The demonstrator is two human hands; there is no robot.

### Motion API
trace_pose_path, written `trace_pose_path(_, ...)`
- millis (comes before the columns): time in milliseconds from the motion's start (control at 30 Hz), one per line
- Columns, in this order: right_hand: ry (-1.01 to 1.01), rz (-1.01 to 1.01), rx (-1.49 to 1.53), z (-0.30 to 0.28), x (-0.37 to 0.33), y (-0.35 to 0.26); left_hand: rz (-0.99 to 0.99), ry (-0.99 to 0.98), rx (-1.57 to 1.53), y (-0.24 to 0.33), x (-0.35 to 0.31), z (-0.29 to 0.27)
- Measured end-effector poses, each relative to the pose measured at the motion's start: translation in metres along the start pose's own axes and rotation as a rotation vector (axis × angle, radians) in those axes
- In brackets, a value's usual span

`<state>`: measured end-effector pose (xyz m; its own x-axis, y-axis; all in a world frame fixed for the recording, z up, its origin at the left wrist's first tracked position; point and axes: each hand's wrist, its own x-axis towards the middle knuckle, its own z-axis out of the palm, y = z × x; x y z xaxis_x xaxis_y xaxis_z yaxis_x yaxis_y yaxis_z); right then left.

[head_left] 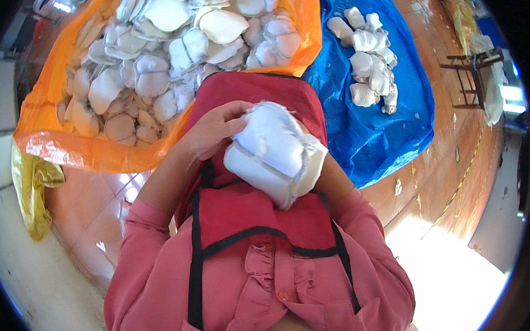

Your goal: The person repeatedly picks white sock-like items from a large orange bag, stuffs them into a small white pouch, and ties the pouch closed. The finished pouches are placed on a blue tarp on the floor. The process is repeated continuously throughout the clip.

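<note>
A small stack of white padded cups [269, 148], like bra pads with grey fuzzy seams, is held up over my lap. My left hand [226, 123] pinches its upper left edge between thumb and fingers. From the right, my right hand [304, 128] reaches behind the stack and holds it there; the pads hide nearly all of that hand and its fingers. Below the stack lies a red apron [262, 222] with black trim. Ahead on the left, many loose white pads [168, 12] fill an open orange sack [44, 145].
A blue plastic sheet [392, 136] lies ahead on the right, with several bundled stacks of pads [372, 69] on it. Beyond it stands a dark wooden stool [470, 77] on the tiled floor [451, 157]. A yellow bag [32, 195] hangs at the left.
</note>
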<state>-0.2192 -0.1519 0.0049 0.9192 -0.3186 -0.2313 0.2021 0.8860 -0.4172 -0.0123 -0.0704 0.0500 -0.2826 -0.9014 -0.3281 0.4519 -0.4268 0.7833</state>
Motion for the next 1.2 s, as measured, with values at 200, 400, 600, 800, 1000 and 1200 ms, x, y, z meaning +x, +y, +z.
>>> trace_pose_path(200,0.017,0.095,-0.094,0.012,0.001,-0.002,-0.044,-0.036,-0.038,0.003,-0.009,0.004)
trace_pose_path(400,-0.041,0.094,-0.092,0.005,0.000,0.003,-0.022,0.007,-0.082,-0.001,-0.006,0.006)
trace_pose_path(600,0.001,0.061,-0.200,0.004,-0.010,0.007,-0.057,0.035,-0.064,-0.002,-0.006,0.006)
trace_pose_path(800,-0.153,0.016,-0.379,-0.008,-0.010,0.011,-0.035,0.037,-0.044,-0.007,-0.009,0.005)
trace_pose_path(1000,-0.177,0.107,-0.421,-0.023,-0.001,0.010,-0.070,0.021,-0.042,-0.007,-0.016,0.001)
trace_pose_path(1200,-0.198,0.082,-0.600,-0.008,-0.002,-0.002,-0.084,0.021,-0.094,-0.006,-0.025,0.006)
